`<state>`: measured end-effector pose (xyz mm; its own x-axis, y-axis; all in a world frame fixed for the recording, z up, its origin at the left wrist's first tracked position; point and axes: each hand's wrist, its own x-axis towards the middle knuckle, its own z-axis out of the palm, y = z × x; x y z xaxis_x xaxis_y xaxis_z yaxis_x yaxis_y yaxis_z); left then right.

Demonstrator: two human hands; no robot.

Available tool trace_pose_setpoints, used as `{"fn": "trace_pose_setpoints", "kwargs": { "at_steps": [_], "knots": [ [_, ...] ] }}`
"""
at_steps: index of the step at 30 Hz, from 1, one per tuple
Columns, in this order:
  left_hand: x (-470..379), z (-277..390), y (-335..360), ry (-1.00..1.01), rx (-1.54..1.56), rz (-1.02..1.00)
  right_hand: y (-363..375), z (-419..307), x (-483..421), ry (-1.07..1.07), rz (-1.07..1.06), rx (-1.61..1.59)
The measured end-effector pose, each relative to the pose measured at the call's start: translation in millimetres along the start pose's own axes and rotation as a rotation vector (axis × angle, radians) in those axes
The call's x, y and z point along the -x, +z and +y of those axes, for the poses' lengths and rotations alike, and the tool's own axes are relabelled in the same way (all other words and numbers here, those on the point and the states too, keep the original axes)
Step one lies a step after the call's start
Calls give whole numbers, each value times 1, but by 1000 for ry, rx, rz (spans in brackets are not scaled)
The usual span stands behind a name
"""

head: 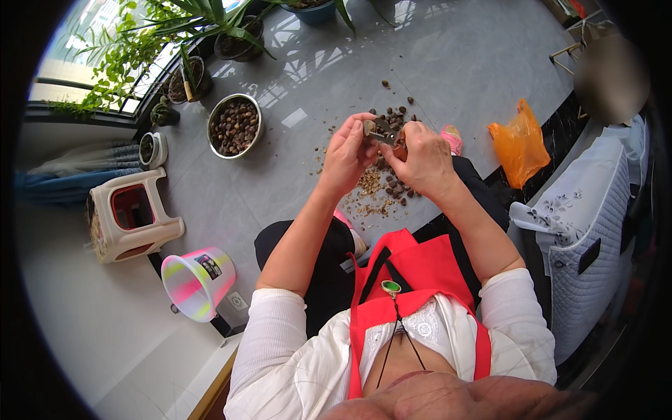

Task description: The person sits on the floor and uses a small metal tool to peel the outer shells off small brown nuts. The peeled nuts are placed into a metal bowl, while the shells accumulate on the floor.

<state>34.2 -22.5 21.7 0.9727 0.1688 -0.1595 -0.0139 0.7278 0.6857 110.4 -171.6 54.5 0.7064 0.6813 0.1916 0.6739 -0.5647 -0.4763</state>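
Note:
My left hand [350, 152] holds a small round brownish nut [369, 127] between thumb and fingers. My right hand [424, 157] grips a small hand tool [387, 137] with dark metal, toothed-looking jaws and a reddish-brown handle, its metal end against or very near the nut. The exact kind of tool cannot be told. Beneath and beyond both hands, dark brown nuts [397, 187] lie loose on the grey tiled floor, with a scatter of pale shell bits [370, 181] beside them. Further left stands a steel bowl [211, 137] filled with brown nuts.
Potted plants [239, 44] line the window at the upper left. A plastic stool [170, 227] lies on its side at the left, above a pink and yellow bucket [223, 278]. An orange plastic bag [520, 144] and a quilted fabric cover [588, 294] are at the right.

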Motion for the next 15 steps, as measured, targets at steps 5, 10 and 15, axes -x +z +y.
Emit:
{"fn": "trace_pose_setpoints", "kwargs": {
  "at_steps": [5, 10, 15],
  "knots": [
    [2, 1, 2, -2, -63, -6, 1, 0, 1, 17, -26, -4],
    [3, -1, 2, 15, -128, 2, 2, -1, 1, -14, -11, 21],
    [4, 1, 0, 57, -251, -2, 5, -3, 3, -3, -51, -10]
  ]
}}
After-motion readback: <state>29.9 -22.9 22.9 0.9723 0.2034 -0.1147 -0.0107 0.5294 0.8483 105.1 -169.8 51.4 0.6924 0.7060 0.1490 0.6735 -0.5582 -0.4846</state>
